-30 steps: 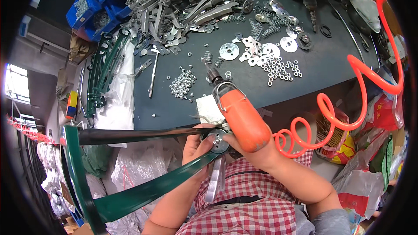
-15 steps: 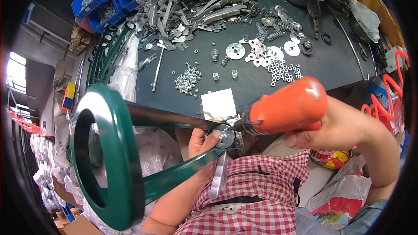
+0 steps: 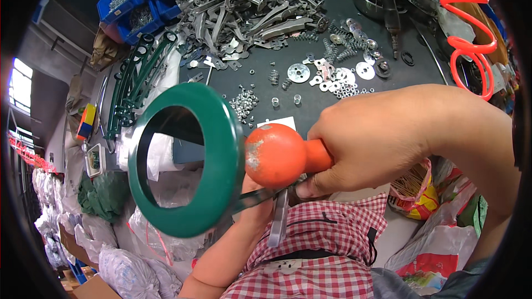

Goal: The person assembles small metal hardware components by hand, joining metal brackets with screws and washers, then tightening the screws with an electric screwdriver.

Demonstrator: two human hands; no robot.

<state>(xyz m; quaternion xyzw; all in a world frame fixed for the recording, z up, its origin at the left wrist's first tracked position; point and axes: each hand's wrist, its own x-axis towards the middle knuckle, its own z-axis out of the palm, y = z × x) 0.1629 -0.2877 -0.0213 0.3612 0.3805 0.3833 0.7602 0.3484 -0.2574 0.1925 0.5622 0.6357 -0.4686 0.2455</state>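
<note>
My right hand (image 3: 366, 141) is wrapped round the handle of an orange pistol-shaped power driver (image 3: 277, 155). Its rounded back end faces up, and the bit is hidden beneath it. Below the driver, my left hand (image 3: 254, 191) holds the narrow end of a glossy green metal frame (image 3: 226, 158) that widens into a big ring on the left. The tool and frame cover most of the left hand's fingers. A flat silver lever (image 3: 279, 218) hangs down from that end, in front of my checked apron (image 3: 321, 224).
On the dark bench (image 3: 244, 77) lie small rivet-like parts (image 3: 243, 104), springs (image 3: 346, 50), washers (image 3: 298, 73) and a heap of metal levers (image 3: 249, 14). More green frames (image 3: 133, 83) are stacked at left. A red coiled hose (image 3: 471, 47) hangs at right; blue bins (image 3: 133, 19) stand behind.
The driver has swung from pointing sideways to upright over the frame's narrow end, my right hand moving left with it. The frame's ring has tilted and shifted up and right. The hose has risen.
</note>
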